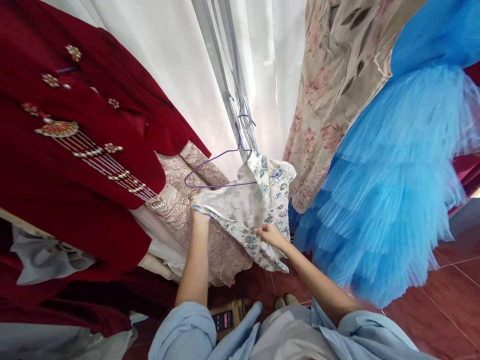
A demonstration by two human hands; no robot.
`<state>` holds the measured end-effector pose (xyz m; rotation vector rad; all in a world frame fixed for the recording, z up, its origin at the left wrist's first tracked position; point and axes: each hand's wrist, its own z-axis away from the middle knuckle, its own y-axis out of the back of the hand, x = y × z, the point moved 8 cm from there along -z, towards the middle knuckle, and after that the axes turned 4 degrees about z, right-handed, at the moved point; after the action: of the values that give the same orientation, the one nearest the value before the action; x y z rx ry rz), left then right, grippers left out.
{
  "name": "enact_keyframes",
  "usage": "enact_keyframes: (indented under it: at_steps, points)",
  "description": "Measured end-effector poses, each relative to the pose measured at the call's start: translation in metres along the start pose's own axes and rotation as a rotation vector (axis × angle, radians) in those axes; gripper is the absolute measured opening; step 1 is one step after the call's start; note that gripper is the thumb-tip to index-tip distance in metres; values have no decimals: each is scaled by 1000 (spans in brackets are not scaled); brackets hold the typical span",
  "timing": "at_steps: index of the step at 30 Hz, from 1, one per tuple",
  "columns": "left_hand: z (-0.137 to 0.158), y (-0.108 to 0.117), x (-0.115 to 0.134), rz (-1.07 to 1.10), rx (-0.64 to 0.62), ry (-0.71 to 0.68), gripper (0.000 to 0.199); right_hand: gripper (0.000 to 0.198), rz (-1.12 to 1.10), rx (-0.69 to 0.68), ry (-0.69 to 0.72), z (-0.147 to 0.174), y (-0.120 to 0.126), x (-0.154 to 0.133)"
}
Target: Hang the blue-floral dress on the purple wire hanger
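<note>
A white blouse with blue and yellow flowers [277, 185] hangs by one side on a thin purple hanger [210, 160]. The hanger's other arm is bare. My left forearm [198, 250] reaches up to the blouse's left part, and the hand itself is covered by the cloth there, so its fingers do not show. At the front of the blouse, lower down, my right hand [270, 234] has its fingers closed on the fabric. The hanger's hook meets a white metal stand [228, 80] behind it.
On the left hang a dark red velvet garment with beaded ornaments [93, 120] and a pale pink embossed one [210, 235]. To the right are a beige floral dress [318, 115] and a blue tiered tulle dress [390, 190]. A phone [223, 321] lies low down, above the tiled floor [431, 310].
</note>
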<state>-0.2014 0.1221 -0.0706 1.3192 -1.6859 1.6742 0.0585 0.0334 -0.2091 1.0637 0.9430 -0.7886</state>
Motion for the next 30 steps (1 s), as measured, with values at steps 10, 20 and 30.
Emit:
enact_keyframes:
  at_steps: [10,20,30]
  points:
    - [116,-114,-24,-816,-529,-294,35,30,-144,-203,466,34,16,-111]
    - [153,-146,-82,-571,-743,145,42,49,20,-122,365,68,83,-88]
    - [138,-28,-70,-577,-817,584,57,48,-592,104,170,101,211,-85]
